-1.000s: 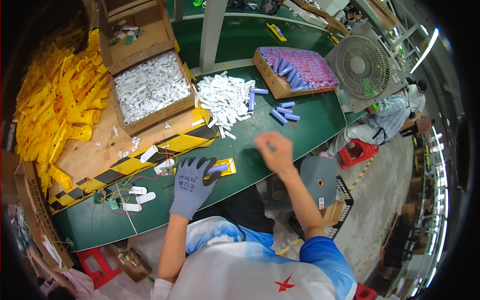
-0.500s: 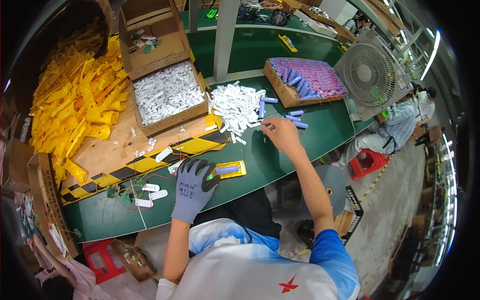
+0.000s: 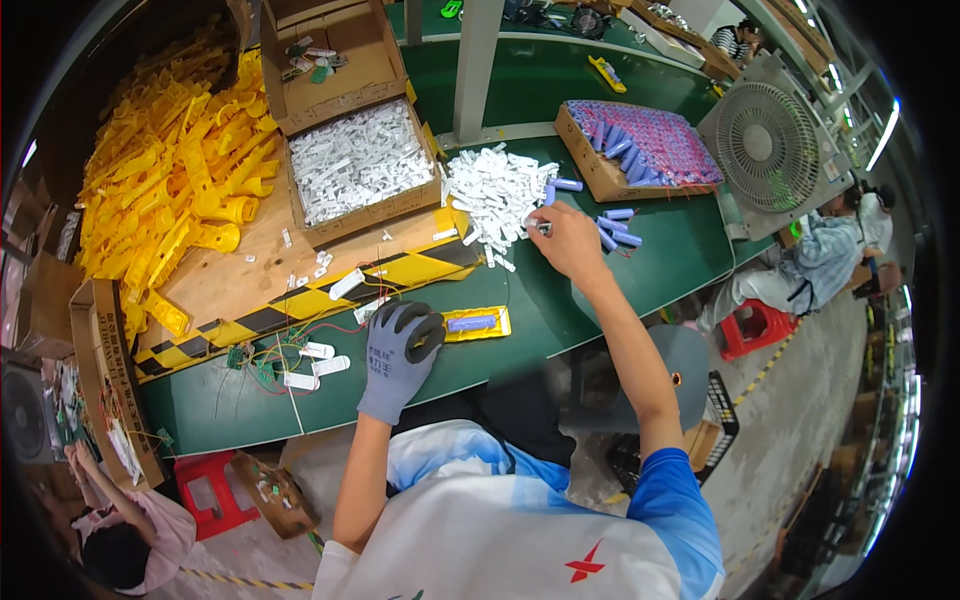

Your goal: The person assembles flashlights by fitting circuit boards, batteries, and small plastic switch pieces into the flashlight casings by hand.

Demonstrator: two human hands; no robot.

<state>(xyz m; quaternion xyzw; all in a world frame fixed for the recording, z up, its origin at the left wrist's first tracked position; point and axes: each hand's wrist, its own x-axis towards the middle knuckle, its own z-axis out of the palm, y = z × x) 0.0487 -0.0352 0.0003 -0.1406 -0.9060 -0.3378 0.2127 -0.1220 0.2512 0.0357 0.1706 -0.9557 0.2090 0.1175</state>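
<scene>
My left hand (image 3: 402,352), in a grey-blue glove with dark fingertips, curls its fingers at the left end of a yellow plastic casing (image 3: 503,322). That end of the casing is hidden under the glove. A purple cylindrical battery cell (image 3: 471,324) lies inside the casing. At the right edge of a heap of small white plastic pieces (image 3: 495,195), my bare right hand (image 3: 568,243) pinches thumb and forefinger together, with a small white piece at the tips. Loose battery cells (image 3: 620,228) lie just right of it, and another cell (image 3: 566,184) beyond it.
A carton of white pieces (image 3: 360,165) and a mound of yellow casings (image 3: 180,190) stand at the left. Wired circuit boards (image 3: 262,368) lie on the green table's near left. A cell-filled carton (image 3: 640,150) and a fan (image 3: 765,140) stand at the right; people sit nearby.
My right hand has come down to the white heap's edge and closed its fingertips. The left fingers have curled in more over the casing's end. The whole view has shifted slightly.
</scene>
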